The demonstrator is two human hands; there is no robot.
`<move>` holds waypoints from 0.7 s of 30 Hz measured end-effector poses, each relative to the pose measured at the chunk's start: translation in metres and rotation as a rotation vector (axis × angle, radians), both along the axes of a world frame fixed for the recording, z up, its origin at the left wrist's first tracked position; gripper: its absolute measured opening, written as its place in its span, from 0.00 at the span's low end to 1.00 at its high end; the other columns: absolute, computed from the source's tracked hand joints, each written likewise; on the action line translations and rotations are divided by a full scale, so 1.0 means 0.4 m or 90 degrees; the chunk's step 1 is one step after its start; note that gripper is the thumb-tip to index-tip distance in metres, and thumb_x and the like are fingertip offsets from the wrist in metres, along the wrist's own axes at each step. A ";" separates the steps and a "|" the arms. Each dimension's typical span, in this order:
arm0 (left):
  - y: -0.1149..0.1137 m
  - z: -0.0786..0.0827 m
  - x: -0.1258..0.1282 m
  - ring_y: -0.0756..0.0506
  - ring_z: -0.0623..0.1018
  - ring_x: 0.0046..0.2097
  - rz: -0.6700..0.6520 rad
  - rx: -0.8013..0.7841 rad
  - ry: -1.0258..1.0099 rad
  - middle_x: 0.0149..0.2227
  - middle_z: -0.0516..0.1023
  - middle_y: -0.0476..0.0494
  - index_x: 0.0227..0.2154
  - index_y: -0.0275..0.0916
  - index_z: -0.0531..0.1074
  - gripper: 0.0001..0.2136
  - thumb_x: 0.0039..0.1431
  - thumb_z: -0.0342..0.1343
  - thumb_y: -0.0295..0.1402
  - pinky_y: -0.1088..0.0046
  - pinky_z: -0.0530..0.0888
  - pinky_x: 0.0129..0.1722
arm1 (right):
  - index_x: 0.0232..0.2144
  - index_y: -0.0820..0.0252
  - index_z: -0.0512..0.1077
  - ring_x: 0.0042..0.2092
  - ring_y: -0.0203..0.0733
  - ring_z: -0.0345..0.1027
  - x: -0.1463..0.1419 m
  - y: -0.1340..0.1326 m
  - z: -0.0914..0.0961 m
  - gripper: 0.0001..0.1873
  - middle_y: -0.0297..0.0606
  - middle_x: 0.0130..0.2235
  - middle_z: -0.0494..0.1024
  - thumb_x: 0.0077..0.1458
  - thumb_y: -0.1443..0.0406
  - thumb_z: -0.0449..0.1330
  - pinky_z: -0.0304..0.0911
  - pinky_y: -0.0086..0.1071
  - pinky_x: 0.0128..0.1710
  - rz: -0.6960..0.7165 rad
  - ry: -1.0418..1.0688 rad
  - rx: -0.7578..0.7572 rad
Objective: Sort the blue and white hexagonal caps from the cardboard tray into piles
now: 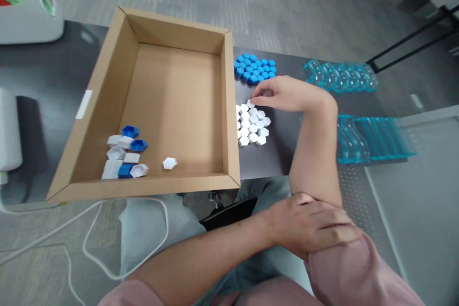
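Note:
My right hand (pixel 278 93) reaches over the table beside the box, its thumb and fingertips closed on a white hexagonal piece (pixel 250 103) at the back of the white group. Below it, several white hexagonal pieces (pixel 253 127) stand packed together against the box's right side. Just behind them is a cluster of blue hexagonal pieces (pixel 254 68). My left hand (pixel 315 224) is wrapped over my right forearm near the elbow. Inside the cardboard box (pixel 234 105), blue and white hexagonal pieces (pixel 125 153) lie heaped at the near left corner, and one white piece (pixel 169 163) lies apart.
Two rows of clear teal plastic parts (pixel 342 76) sit at the table's right end. A white container (pixel 32 14) with green items stands at the far left. A white device (pixel 7 131) and a white cable (pixel 122 275) are on the left side.

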State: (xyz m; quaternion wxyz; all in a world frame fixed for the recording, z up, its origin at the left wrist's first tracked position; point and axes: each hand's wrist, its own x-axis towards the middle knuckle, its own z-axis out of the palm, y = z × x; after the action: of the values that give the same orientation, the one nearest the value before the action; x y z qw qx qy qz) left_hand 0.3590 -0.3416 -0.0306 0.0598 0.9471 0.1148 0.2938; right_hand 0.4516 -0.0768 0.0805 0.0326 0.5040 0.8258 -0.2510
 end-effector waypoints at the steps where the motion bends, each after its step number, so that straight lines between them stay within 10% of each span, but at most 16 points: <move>1: -0.002 -0.005 0.005 0.51 0.71 0.80 -0.009 -0.002 0.000 0.80 0.74 0.62 0.78 0.62 0.78 0.27 0.85 0.44 0.46 0.72 0.81 0.61 | 0.49 0.54 0.91 0.49 0.52 0.83 -0.003 0.002 -0.002 0.20 0.40 0.44 0.91 0.69 0.48 0.69 0.73 0.41 0.51 0.003 -0.003 -0.006; 15: -0.007 -0.012 0.009 0.53 0.72 0.79 -0.031 -0.024 -0.004 0.81 0.72 0.60 0.79 0.57 0.76 0.30 0.88 0.35 0.43 0.73 0.77 0.62 | 0.50 0.54 0.87 0.45 0.45 0.80 -0.028 -0.004 -0.013 0.12 0.36 0.44 0.90 0.70 0.57 0.69 0.70 0.36 0.48 0.020 0.068 -0.109; 21: -0.008 -0.007 0.004 0.52 0.74 0.78 -0.003 -0.007 -0.020 0.80 0.74 0.62 0.78 0.60 0.77 0.29 0.87 0.38 0.42 0.72 0.78 0.62 | 0.46 0.54 0.86 0.46 0.49 0.79 -0.021 0.008 -0.031 0.10 0.38 0.43 0.88 0.68 0.57 0.69 0.72 0.41 0.51 -0.016 0.111 0.028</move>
State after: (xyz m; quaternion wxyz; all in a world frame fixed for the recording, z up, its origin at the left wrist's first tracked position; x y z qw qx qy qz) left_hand 0.3607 -0.3446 -0.0334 0.0675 0.9421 0.1136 0.3082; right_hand 0.4431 -0.0735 0.0682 -0.0536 0.4912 0.8245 -0.2757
